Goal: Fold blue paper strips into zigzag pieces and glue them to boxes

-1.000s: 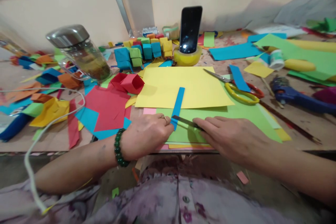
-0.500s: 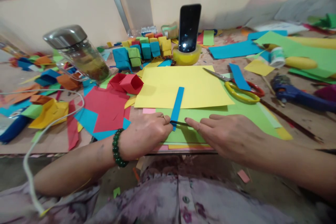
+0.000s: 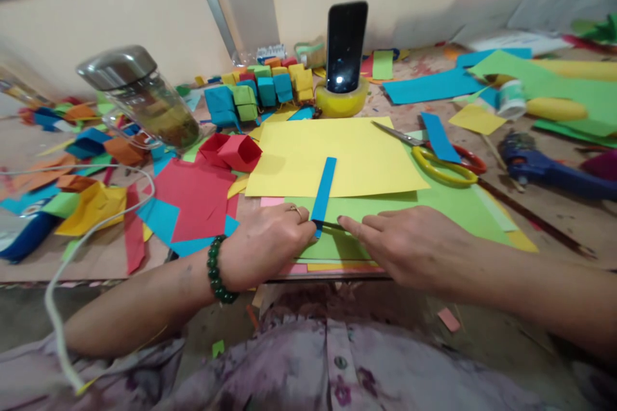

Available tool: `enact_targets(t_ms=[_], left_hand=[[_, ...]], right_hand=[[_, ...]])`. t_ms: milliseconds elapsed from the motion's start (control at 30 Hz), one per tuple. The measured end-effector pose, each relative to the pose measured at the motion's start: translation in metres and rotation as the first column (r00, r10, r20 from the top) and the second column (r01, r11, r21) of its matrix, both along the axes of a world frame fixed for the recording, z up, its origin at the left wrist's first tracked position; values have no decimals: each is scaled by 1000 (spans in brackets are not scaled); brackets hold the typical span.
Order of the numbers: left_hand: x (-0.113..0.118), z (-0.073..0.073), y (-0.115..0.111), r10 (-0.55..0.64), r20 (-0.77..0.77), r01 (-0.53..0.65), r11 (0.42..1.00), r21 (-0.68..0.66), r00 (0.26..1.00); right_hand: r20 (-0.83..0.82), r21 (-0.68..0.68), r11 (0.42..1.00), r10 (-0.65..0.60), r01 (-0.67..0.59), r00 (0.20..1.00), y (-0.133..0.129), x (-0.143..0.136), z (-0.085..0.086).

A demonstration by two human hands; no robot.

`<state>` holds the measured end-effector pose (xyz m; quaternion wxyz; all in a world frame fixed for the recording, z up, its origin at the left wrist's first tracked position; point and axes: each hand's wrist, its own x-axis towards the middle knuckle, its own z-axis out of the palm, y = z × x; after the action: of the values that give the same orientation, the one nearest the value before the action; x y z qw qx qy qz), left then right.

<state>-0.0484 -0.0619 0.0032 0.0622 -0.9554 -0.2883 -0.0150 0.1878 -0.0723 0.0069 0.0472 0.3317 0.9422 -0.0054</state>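
Note:
A narrow blue paper strip (image 3: pixel 324 187) lies over the yellow sheet (image 3: pixel 347 148) and the green sheet (image 3: pixel 448 215). My left hand (image 3: pixel 270 241), closed in a pinch, presses the strip's near end from the left. A thin dark stick-like tool (image 3: pixel 330 225) crosses the strip near that end; its exact kind cannot be made out. From the right, my right hand (image 3: pixel 409 241) grips this tool with the index finger stretched along it. The rest of the tool is hidden under that hand.
Scissors (image 3: pixel 446 167), a blue strip and a pencil (image 3: pixel 540 218) lie to the right, near a blue glue gun (image 3: pixel 554 167). A phone (image 3: pixel 346 45) stands in a yellow tape roll (image 3: pixel 341 101). Folded paper boxes (image 3: pixel 224 106) and a glass bottle (image 3: pixel 164 109) are at the back left.
The view has shifted slightly. Both hands stay at the strip's near end, and the dark tool appears tilted a little differently across it.

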Motion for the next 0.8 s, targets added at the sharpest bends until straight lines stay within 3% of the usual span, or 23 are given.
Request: enact_targets(t_ms=[233,400,800], left_hand=[[8,15,-2,4,-109,-13,996,-84,994],[14,25,2,53,-205,-85,984,-153,977],[16,22,-5,-2,-199,-15,996,-84,980]], right_hand=[[-29,-29,1000,-3,2,1000,3,-1,1],[-6,-43,999,-12,11,1000,2,-3,3],[11,-29,999,13,-12,1000,5,-4,5]])
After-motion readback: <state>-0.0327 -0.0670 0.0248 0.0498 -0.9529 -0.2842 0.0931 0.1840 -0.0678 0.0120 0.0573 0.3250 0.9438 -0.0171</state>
